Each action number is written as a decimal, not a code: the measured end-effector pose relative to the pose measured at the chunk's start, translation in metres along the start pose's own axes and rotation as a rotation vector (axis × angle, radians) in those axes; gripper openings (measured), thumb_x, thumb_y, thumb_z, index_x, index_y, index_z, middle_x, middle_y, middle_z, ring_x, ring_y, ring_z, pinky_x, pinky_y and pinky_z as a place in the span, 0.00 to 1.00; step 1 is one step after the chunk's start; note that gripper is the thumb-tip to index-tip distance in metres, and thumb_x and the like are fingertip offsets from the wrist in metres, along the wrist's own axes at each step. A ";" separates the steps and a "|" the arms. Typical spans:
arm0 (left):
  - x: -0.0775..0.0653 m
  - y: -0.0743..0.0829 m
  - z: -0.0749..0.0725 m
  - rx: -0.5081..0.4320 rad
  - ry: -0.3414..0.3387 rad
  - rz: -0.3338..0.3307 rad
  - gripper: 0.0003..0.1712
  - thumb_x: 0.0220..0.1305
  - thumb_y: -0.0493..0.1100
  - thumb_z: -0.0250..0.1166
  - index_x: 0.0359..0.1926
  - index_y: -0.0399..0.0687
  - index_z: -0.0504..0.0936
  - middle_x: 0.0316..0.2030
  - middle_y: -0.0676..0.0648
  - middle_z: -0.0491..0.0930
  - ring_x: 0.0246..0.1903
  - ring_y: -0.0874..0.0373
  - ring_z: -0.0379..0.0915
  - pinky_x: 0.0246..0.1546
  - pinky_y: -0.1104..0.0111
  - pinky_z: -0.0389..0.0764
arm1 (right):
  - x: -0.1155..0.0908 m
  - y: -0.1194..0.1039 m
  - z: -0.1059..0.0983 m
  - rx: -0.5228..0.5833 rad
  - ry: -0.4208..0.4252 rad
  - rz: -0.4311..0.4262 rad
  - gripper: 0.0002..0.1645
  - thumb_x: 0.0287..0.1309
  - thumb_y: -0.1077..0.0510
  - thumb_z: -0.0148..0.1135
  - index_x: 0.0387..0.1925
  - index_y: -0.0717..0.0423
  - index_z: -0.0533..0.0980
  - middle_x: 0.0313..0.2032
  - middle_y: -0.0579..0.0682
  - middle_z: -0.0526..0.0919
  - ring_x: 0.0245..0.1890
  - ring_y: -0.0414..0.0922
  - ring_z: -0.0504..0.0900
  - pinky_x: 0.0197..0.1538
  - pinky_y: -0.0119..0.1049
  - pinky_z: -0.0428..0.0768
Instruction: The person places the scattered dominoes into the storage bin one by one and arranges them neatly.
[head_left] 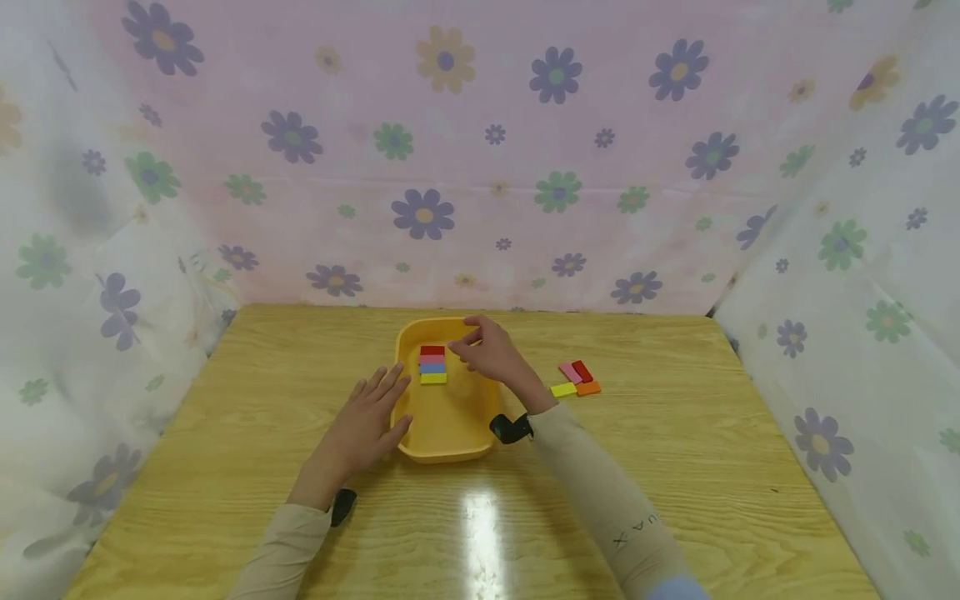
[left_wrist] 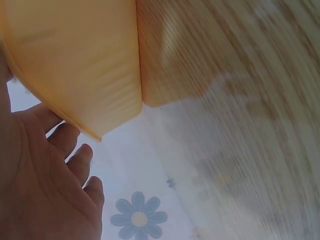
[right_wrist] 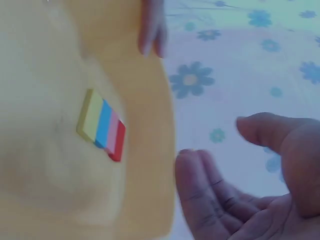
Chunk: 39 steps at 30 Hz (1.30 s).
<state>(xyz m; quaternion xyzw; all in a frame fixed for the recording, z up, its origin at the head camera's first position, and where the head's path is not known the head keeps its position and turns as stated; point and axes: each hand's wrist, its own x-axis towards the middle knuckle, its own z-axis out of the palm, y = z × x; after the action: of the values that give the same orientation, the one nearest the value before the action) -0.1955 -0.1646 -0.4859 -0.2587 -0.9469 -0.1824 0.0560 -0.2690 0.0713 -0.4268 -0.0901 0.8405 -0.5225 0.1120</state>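
A yellow plastic tray (head_left: pixel 450 429) lies on the wooden table, its long sides running away from me. Inside it, toward the left, a red block (head_left: pixel 432 351), a pink block (head_left: pixel 432 360), a blue block (head_left: pixel 432 368) and a yellow block (head_left: pixel 433 379) lie flat side by side in a stack-like row. My left hand (head_left: pixel 363 425) rests its spread fingers on the tray's left rim. Over the tray's far right part hovers my right hand (head_left: pixel 491 350); in the right wrist view its thumb and fingers (right_wrist: pixel 192 175) stand apart with nothing between them.
Right of the tray, on the wooden table (head_left: pixel 675 467), lie a loose pink block (head_left: pixel 570 373), a red block (head_left: pixel 582 372), a yellow block (head_left: pixel 562 390) and an orange block (head_left: pixel 588 388). Flowered cloth (head_left: pixel 480 158) walls the table at the back and both sides.
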 end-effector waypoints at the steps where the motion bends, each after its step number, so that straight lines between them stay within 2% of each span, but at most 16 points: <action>1: 0.000 0.000 0.000 -0.002 0.003 0.000 0.34 0.65 0.52 0.55 0.68 0.42 0.61 0.71 0.44 0.52 0.69 0.42 0.45 0.65 0.43 0.48 | -0.003 0.001 -0.004 0.020 0.010 -0.029 0.33 0.60 0.52 0.60 0.64 0.58 0.62 0.42 0.56 0.79 0.38 0.57 0.82 0.43 0.49 0.81; 5: -0.001 0.001 0.001 -0.004 0.008 -0.003 0.34 0.66 0.52 0.55 0.68 0.42 0.61 0.71 0.44 0.52 0.69 0.43 0.45 0.66 0.43 0.48 | -0.019 0.012 -0.019 0.091 0.045 -0.155 0.26 0.61 0.55 0.59 0.60 0.56 0.68 0.43 0.57 0.79 0.38 0.55 0.81 0.41 0.46 0.82; 9: -0.001 0.002 0.000 -0.013 0.008 -0.002 0.34 0.66 0.52 0.55 0.68 0.42 0.60 0.71 0.44 0.52 0.69 0.42 0.45 0.66 0.44 0.47 | -0.039 0.025 -0.032 0.168 0.084 -0.220 0.21 0.62 0.60 0.57 0.56 0.61 0.71 0.43 0.64 0.78 0.40 0.63 0.79 0.41 0.51 0.81; 12: -0.001 0.002 -0.001 -0.012 0.003 0.003 0.34 0.66 0.51 0.55 0.68 0.41 0.60 0.71 0.43 0.51 0.69 0.41 0.45 0.65 0.43 0.48 | -0.053 0.037 -0.039 0.215 0.130 -0.211 0.18 0.61 0.63 0.57 0.53 0.64 0.72 0.43 0.66 0.77 0.41 0.67 0.77 0.41 0.54 0.80; 15: -0.001 0.001 -0.001 -0.008 -0.001 0.002 0.34 0.66 0.51 0.55 0.68 0.41 0.60 0.71 0.43 0.51 0.69 0.41 0.45 0.65 0.42 0.48 | -0.063 0.050 -0.044 0.227 0.157 -0.187 0.17 0.61 0.64 0.57 0.51 0.65 0.73 0.43 0.66 0.77 0.41 0.66 0.78 0.41 0.52 0.81; 23: -0.001 0.001 0.000 -0.029 0.004 0.005 0.34 0.66 0.52 0.54 0.68 0.40 0.61 0.71 0.42 0.52 0.69 0.40 0.45 0.65 0.42 0.47 | -0.080 0.079 -0.063 0.229 0.159 -0.200 0.16 0.61 0.65 0.56 0.50 0.67 0.73 0.43 0.67 0.76 0.42 0.69 0.76 0.41 0.58 0.79; 27: 0.001 0.000 0.002 -0.038 0.002 0.010 0.34 0.67 0.52 0.54 0.68 0.41 0.61 0.71 0.42 0.51 0.69 0.40 0.44 0.65 0.42 0.47 | -0.087 0.091 -0.073 0.237 0.182 -0.179 0.16 0.61 0.65 0.57 0.50 0.66 0.74 0.42 0.67 0.76 0.42 0.69 0.75 0.42 0.59 0.77; 33: 0.000 -0.001 0.004 -0.041 0.008 0.018 0.34 0.66 0.52 0.54 0.68 0.41 0.60 0.71 0.43 0.51 0.69 0.40 0.44 0.65 0.41 0.47 | -0.099 0.110 -0.087 0.294 0.229 -0.125 0.19 0.61 0.64 0.58 0.52 0.70 0.72 0.47 0.72 0.74 0.45 0.70 0.74 0.44 0.57 0.77; 39: -0.002 -0.004 0.004 -0.033 0.013 0.012 0.34 0.66 0.52 0.55 0.68 0.41 0.61 0.71 0.43 0.51 0.69 0.40 0.44 0.65 0.41 0.47 | -0.101 0.140 -0.102 0.268 0.278 -0.108 0.24 0.60 0.60 0.60 0.54 0.71 0.70 0.46 0.70 0.76 0.44 0.66 0.77 0.42 0.49 0.81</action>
<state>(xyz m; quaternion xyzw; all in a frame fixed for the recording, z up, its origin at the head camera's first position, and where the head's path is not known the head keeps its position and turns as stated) -0.1956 -0.1667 -0.4915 -0.2641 -0.9418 -0.1993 0.0592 -0.2060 0.2474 -0.4993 -0.0464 0.7648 -0.6421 -0.0225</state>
